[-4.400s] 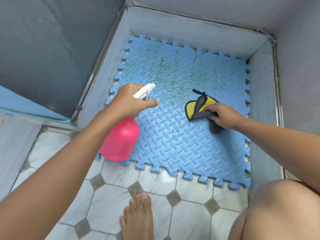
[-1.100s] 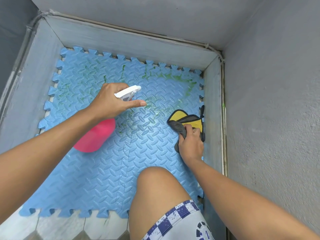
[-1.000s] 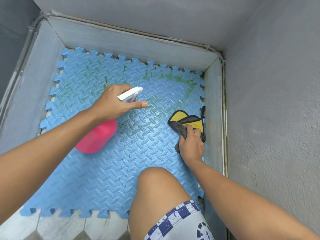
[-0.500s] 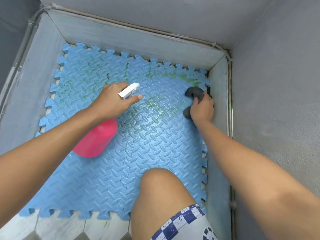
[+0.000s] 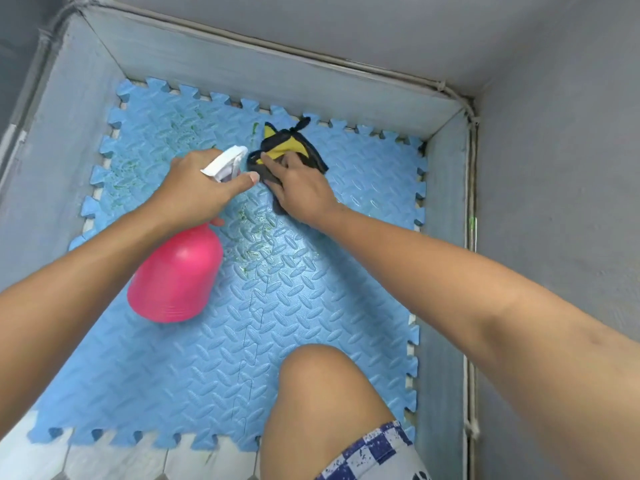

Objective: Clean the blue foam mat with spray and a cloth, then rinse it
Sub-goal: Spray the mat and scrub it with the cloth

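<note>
The blue foam mat (image 5: 311, 306) with puzzle edges lies in a grey corner; faint green smears remain on its far left and middle, which looks wet. My left hand (image 5: 201, 188) grips the white trigger head of a pink spray bottle (image 5: 176, 275), held over the mat's left half with the nozzle pointing right. My right hand (image 5: 301, 188) presses a yellow and dark grey cloth (image 5: 287, 147) flat on the mat near the far edge, just right of the nozzle.
Low grey walls (image 5: 446, 202) enclose the mat on the left, far and right sides. My bare knee (image 5: 322, 386) rests on the mat's near right part. White floor tiles (image 5: 104, 462) begin at the mat's near edge.
My right hand has swept the cloth from the far right corner leftward to the middle of the far edge, beside the nozzle. The far right green smear is gone. The bottle stayed about in place.
</note>
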